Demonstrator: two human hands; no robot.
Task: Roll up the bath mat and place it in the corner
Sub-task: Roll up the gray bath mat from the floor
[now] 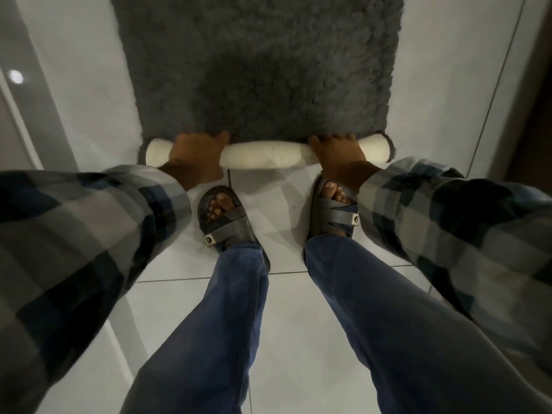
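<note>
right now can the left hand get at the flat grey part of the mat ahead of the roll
Probably yes. The left hand already grips the rolled edge, fingertips over its far side against the grey pile. Nothing lies on the flat part ahead, so the way looks free.

Dim indoor light — glare spot on glossy floor tiles (pixel 16 76), wide-angle bending and blurred sleeves (pixel 74 234) at edges.

A home bathroom: shaggy bath mat (pixel 263 64) on white floor tiles (pixel 298 324)
</note>
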